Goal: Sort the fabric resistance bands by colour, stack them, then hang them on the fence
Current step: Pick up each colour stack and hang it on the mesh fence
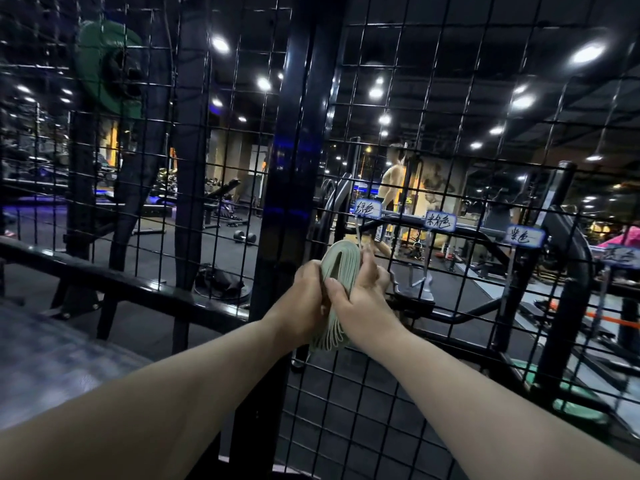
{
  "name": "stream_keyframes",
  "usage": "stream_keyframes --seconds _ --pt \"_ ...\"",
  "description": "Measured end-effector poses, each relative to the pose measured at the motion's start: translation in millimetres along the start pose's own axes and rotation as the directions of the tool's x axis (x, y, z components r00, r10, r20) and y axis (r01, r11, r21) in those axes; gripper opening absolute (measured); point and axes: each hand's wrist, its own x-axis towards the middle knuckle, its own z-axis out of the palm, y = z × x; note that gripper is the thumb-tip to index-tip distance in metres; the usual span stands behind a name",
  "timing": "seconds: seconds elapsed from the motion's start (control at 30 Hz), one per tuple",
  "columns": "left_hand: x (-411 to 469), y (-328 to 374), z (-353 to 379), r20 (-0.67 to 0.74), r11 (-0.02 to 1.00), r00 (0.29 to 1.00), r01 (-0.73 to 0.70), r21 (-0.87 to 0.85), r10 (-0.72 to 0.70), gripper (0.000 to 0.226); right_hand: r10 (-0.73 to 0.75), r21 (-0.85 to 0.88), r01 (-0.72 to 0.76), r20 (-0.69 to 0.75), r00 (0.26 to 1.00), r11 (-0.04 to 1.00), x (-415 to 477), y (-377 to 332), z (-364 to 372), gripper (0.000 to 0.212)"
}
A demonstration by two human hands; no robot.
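Both forearms (194, 393) stretch forward: left hand (304, 296) and right hand (362, 301) grip the pale green stack of bands (341, 261), fingers (334, 287) clamped round it. It stands upright just before the wire fence (446, 157), top loop just below the first label (367, 209), right hand nearer.

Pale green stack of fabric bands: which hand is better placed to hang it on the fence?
Likely right: the right hand holds fingertips up beside the pale green band stack, nearest the leftmost white label; the left hand grips the far side.

Left hand (304, 299) and right hand (362, 301) side by side, fingers (370, 270) curled.
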Motion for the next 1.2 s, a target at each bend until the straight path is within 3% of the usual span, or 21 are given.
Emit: stream_keyframes --seconds 0.03,0.1,0.3,0.53,0.63,0.73,0.83,1.0,1.07,1.1,1.2 --pt "-6.3 -1.9 1.3 0.009 0.998 1.000 0.010 -0.059 -0.009 0.013 0.003 0.005 -0.003 -0.003 1.000 1.000 -2.9 2.0 1.7 0.082" --pt "-15.6 -6.3 2.4 0.059 0.992 0.997 0.055 -0.116 -0.048 0.028 0.004 0.015 -0.004 -0.019 1.000 1.000 -9.2 5.0 4.9 0.085" --pt "-22.9 -16.5 3.8 0.075 0.986 0.984 0.165 -0.012 -0.164 0.032 0.043 0.078 -0.041 -0.029 0.999 0.996 -16.5 9.7 11.7 0.085" --pt "-24.1 -14.5 5.6 0.041 0.975 0.977 0.208 0.076 -0.211 0.027 0.068 -0.077 -0.070 -0.029 0.997 0.995 -16.5 10.4 8.7 0.083" --pt "-24.2 -8.2 5.8 0.024 0.983 0.984 0.173 0.063 -0.175 0.052 0.062 -0.159 -0.075 -0.082 0.995 0.984 -17.3 4.7 7.2 0.083" --pt "-21.9 -5.3 4.5 0.031 0.932 0.986 0.145 0.332 -0.165 0.073 0.068 -0.186 -0.087 -0.106 0.992 0.979 -17.4 0.7 6.1 0.085" --pt "-20.5 -3.2 4.3 0.010 0.925 0.988 0.141 0.353 -0.154 0.062 0.091 -0.199 -0.109 -0.100 0.991 0.974 -18.4 0.9 7.1 0.088" --pt "-28.0 -12.8 9.6 0.046 0.919 0.973 0.199 0.340 -0.228 0.019 0.112 -0.150 -0.119 -0.051 0.992 0.982 -27.3 5.2 14.1 0.085" --pt "-30.3 -15.8 10.0 0.047 0.915 0.972 0.200 0.350 -0.230 0.015 0.123 -0.160 -0.130 -0.050 0.991 0.979 -28.5 4.2 16.3 0.082" --pt "-31.1 -13.8 8.4 0.038 0.916 0.974 0.196 0.350 -0.223 0.018 0.124 -0.194 -0.135 -0.065 0.990 0.972 -28.4 2.6 16.6 0.081" --pt "-31.8 -9.4 4.2 0.011 0.871 0.991 0.113 0.478 -0.135 0.064 0.084 -0.313 -0.134 -0.166 0.982 0.940 -29.2 -3.7 15.3 0.085"
